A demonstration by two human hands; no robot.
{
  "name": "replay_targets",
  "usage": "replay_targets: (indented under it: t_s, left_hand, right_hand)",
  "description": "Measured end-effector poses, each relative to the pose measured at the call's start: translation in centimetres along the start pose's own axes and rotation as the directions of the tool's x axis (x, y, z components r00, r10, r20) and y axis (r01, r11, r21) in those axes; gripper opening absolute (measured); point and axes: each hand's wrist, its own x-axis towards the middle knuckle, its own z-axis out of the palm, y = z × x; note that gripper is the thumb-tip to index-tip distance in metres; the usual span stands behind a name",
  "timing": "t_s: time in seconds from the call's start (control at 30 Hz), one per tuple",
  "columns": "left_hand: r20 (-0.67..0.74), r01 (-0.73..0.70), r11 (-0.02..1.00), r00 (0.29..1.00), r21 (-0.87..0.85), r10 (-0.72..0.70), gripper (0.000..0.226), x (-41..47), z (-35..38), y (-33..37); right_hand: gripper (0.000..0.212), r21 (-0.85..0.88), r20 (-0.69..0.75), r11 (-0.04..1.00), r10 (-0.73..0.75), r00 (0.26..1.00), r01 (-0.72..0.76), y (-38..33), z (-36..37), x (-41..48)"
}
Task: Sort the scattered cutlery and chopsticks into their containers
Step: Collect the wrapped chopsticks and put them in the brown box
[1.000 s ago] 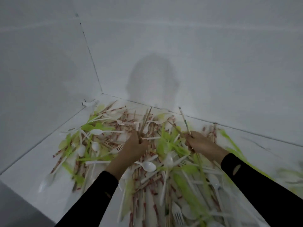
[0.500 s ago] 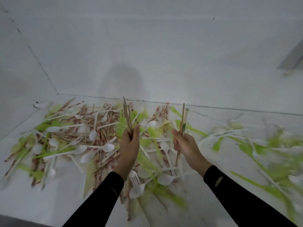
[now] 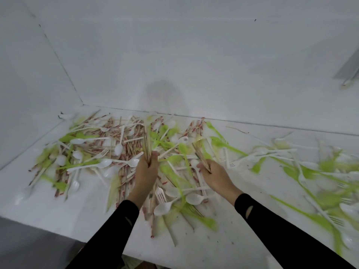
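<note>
A big heap of white spoons (image 3: 104, 163), white forks (image 3: 159, 193), green plastic cutlery (image 3: 223, 143) and red-printed chopsticks (image 3: 126, 148) covers the white table (image 3: 223, 243). My left hand (image 3: 146, 171) is shut on a bundle of wooden chopsticks (image 3: 146, 140) that stands nearly upright above the heap. My right hand (image 3: 214, 176) is shut on a few chopsticks (image 3: 200, 153) that lean up and to the left. Both hands hover over the middle of the pile. No container is in view.
White walls enclose the table at the back and left, meeting in a corner (image 3: 82, 104). More green and white cutlery (image 3: 320, 171) spreads to the right. The table's front edge (image 3: 58, 230) runs low on the left. A grey object (image 3: 349, 68) shows at the far upper right.
The view has swung back slightly to the left. My right hand's chopsticks have tilted from upright to leaning left, and both hands sit a little lower over the pile.
</note>
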Motion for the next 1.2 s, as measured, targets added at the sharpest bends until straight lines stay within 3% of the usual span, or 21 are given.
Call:
replay_targets:
  t_s: [0.13, 0.23, 0.4, 0.53, 0.73, 0.83, 0.97, 1.07, 1.2]
  left_hand:
    - [0.103, 0.075, 0.955, 0.989, 0.288, -0.109, 0.038, -0.4, -2.5, -2.4]
    - [0.117, 0.048, 0.909, 0.988, 0.415, -0.106, 0.019, -1.5, -3.1, -4.0]
    - [0.115, 0.114, 0.886, 0.976, 0.449, -0.184, 0.022, -2.6, -2.7, -5.0]
    - [0.108, 0.09, 0.855, 0.98, 0.51, -0.167, 0.021, -1.8, -2.2, -4.9]
    - [0.154, 0.062, 0.858, 0.975, 0.51, -0.162, 0.025, -0.4, -2.1, -4.7]
    - [0.181, -0.004, 0.89, 0.98, 0.456, -0.088, 0.032, 0.6, -2.3, -4.1]
    - [0.287, -0.14, 0.898, 0.958, 0.418, 0.016, 0.023, 1.9, -2.5, -2.6]
    - [0.375, -0.288, 0.863, 0.919, 0.416, 0.126, 0.022, 1.8, -2.7, -2.2]
    - [0.511, -0.407, 0.823, 0.843, 0.396, 0.171, 0.022, 1.9, -3.3, -3.9]
  right_hand:
    - [0.031, -0.185, 0.136, 0.983, 0.046, 0.99, -0.02, 0.6, 2.1, -0.4]
    - [0.023, -0.367, 0.17, 0.93, 0.058, 0.984, 0.009, 1.2, 2.5, -0.5]
    - [0.023, -0.422, 0.068, 0.901, 0.142, 0.987, -0.1, 2.1, 0.9, -0.3]
    - [0.023, -0.488, 0.002, 0.856, 0.195, 0.981, -0.169, 3.1, -0.9, 0.0]
    - [0.036, -0.405, -0.03, 0.893, 0.199, 0.979, -0.194, 2.5, 0.3, -0.3]
    - [0.036, -0.456, -0.01, 0.874, 0.187, 0.982, -0.171, 2.1, 1.4, -0.2]
    - [0.034, -0.619, 0.012, 0.776, 0.163, 0.987, -0.121, 0.9, 2.1, 0.4]
    - [0.02, -0.622, 0.006, 0.771, 0.182, 0.983, -0.139, 0.4, 2.1, 1.0]
    - [0.028, -0.597, -0.024, 0.774, 0.247, 0.969, -0.213, 0.5, 1.6, 1.8]
